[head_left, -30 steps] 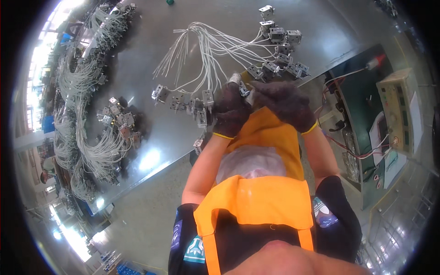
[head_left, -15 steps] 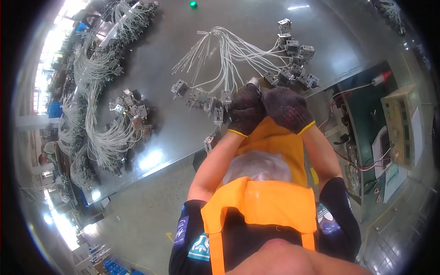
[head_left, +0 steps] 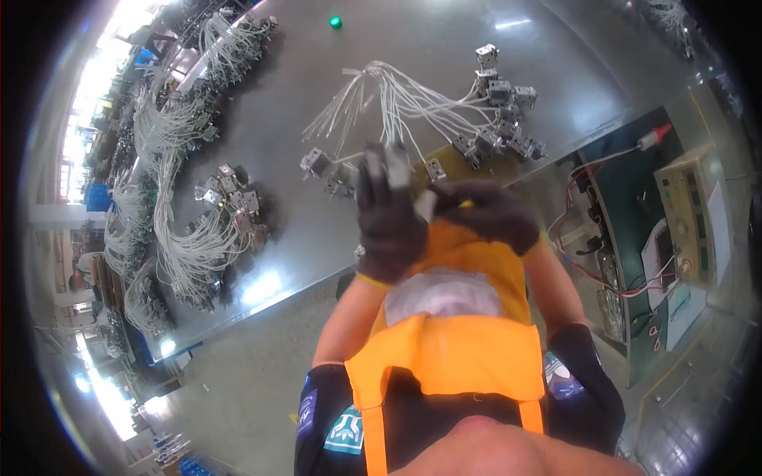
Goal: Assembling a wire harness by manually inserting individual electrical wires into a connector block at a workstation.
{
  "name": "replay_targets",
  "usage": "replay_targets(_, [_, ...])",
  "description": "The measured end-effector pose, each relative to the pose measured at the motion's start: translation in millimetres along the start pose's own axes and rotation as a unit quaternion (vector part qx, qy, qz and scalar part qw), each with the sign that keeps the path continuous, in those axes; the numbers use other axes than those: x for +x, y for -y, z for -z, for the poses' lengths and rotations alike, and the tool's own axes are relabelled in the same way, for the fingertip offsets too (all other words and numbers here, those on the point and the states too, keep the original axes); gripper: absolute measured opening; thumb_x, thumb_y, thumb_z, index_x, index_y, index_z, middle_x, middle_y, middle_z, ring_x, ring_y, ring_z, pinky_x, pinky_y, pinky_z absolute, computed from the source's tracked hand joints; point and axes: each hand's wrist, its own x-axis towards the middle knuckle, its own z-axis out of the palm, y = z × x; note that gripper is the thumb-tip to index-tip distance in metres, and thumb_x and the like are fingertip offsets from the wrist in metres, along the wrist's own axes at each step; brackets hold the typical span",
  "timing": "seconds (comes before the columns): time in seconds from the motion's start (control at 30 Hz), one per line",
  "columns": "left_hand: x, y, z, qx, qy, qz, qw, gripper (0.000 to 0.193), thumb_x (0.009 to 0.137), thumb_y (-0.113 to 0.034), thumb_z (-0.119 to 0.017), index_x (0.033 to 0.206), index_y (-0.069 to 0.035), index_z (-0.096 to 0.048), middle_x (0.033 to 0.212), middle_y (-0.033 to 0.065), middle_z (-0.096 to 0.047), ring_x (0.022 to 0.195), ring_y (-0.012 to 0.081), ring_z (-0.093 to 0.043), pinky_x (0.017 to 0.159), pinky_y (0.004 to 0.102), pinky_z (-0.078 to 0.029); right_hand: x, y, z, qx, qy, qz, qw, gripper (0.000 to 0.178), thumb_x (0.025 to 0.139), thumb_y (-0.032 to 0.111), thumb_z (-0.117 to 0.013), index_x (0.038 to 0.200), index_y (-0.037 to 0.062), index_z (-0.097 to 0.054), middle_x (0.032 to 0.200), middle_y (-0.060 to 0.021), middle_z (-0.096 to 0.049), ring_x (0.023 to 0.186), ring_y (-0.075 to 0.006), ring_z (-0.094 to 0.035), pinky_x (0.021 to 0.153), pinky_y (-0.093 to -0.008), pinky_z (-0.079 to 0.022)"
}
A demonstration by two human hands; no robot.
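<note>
My left hand [head_left: 387,218], in a dark work glove, is raised over the left group of small metal box-shaped parts [head_left: 317,163]. Its fingers stretch forward, smeared by motion, and nothing is clearly seen in them. My right hand [head_left: 496,214], gloved too, is curled in front of the orange apron [head_left: 460,254]. A pale piece [head_left: 426,205] and a bit of yellow show at its fingers; what it grips is unclear. One metal box part [head_left: 435,169] lies just beyond that hand. White cables [head_left: 389,95] run in a bundle from the left parts to the right group of metal parts [head_left: 500,131].
Another cabled bundle of metal parts [head_left: 230,194] lies left on the grey metal table [head_left: 309,230], with long heaps of white cables [head_left: 163,119] beyond. A beige instrument box [head_left: 686,214], red and white leads and scissors [head_left: 655,337] are at the right. A green light [head_left: 335,22] glows far off.
My hands, together at the table edge before, have parted. The left has moved left with its fingers extended; the right has come slightly nearer me. A metal box part now shows between the two groups.
</note>
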Motion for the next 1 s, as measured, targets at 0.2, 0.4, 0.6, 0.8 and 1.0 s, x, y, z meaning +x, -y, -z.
replay_targets(0.2, [4,92,-5,-0.102,0.148,0.016,0.984,0.051,0.078,-0.009,-0.069,0.126,-0.001,-0.056,0.106,0.0199,-0.063,0.099,0.0383,-0.061,0.088,0.0464,-0.049,28,-24,-12,-0.064,-0.095,-0.01,0.993,0.048,0.09,0.021,-0.063,0.136,0.0161,-0.055,0.095,-0.0023,-0.069,0.06,-0.0093,-0.058,0.046,-0.0257,-0.05])
replay_targets(0.4, [7,-4,-60,-0.004,0.085,0.032,0.996,0.047,0.081,-0.007,-0.066,0.126,-0.002,-0.055,0.103,0.0217,-0.061,0.092,0.0374,-0.063,0.082,0.0434,-0.052,31,-7,-10,-0.015,-0.076,-0.099,0.992,0.055,0.087,0.014,-0.061,0.141,0.013,-0.051,0.115,-0.008,-0.068,0.083,-0.0148,-0.066,0.064,-0.0285,-0.056])
replay_targets(0.6, [-21,21,-93,-0.318,0.046,0.178,0.93,0.056,0.084,-0.008,-0.07,0.135,0.001,-0.047,0.1,0.0157,-0.059,0.087,0.0277,-0.06,0.08,0.0381,-0.05,40,-54,32,-0.071,-0.197,0.253,0.945,0.053,0.087,0.013,-0.06,0.139,0.0102,-0.053,0.1,-0.0065,-0.069,0.059,-0.0111,-0.059,0.049,-0.0253,-0.05])
replay_targets(0.8, [-20,27,-89,-0.576,0.072,0.318,0.75,0.051,0.086,-0.012,-0.071,0.131,0.004,-0.051,0.105,0.014,-0.06,0.092,0.0198,-0.057,0.084,0.032,-0.048,33,-20,56,0.114,-0.071,-0.057,0.989,0.049,0.091,0.017,-0.062,0.139,0.0129,-0.054,0.083,-0.003,-0.067,0.054,-0.0076,-0.052,0.049,-0.0232,-0.045])
replay_targets(1.0, [-15,22,-88,-0.573,0.076,0.356,0.735,0.052,0.085,-0.012,-0.074,0.13,0.004,-0.051,0.108,0.0142,-0.062,0.095,0.0164,-0.059,0.082,0.0304,-0.049,25,9,44,0.05,-0.051,-0.107,0.992,0.044,0.096,0.029,-0.06,0.137,0.0159,-0.057,0.08,-0.0006,-0.067,0.063,-0.0074,-0.057,0.053,-0.0231,-0.045])
